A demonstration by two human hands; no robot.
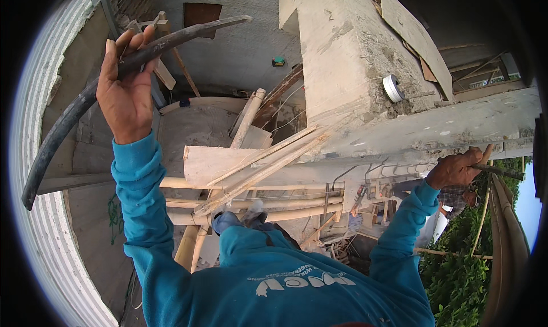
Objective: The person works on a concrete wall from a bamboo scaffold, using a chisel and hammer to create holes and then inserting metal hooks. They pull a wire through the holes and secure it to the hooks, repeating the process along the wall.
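Note:
My left hand (pixel 127 98) is raised at the upper left with its palm toward me. Its fingers are closed round a long, dark, curved bar (pixel 77 111), which tapers to a worn, pale tip. Whether the bar is metal or a stiff hose I cannot tell. Far to the right, beside the edge of a concrete beam (pixel 439 124), my right hand (pixel 454 168) grips a short, dark stick-like piece (pixel 505 171). One finger points outward above that piece, and its held end is hidden in the hand.
Bamboo poles (pixel 297 203) and rough wooden strips (pixel 262 167) cross below me near my feet. A white spool (pixel 393 88) rests on the concrete ledge. Corrugated sheeting (pixel 43 93) lines the left. Another person (pixel 456 198) is at lower right, near green foliage (pixel 456 287).

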